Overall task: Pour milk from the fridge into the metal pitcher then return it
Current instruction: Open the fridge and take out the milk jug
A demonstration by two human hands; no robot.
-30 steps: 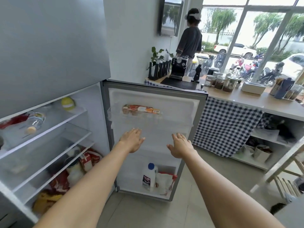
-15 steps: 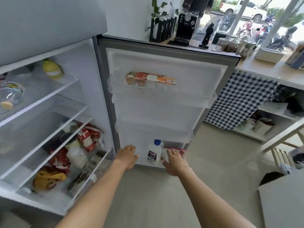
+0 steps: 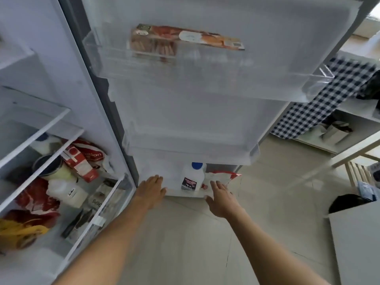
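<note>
While flanking the milk bottle in the door's bottom shelf, left hand at 9 o'clock, right hand at 4 o'clock, both spread wide, empty

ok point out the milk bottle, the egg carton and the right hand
milk bottle (image 3: 192, 179): head view, on its white body above the label
egg carton (image 3: 205, 39): head view, on the printed lid
right hand (image 3: 221, 199): head view, on the back of the hand

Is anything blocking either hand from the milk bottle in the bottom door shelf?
Nothing visible. The milk bottle stands between the open left hand and right hand; a red-and-white bag sits beside it, not in front.
</note>
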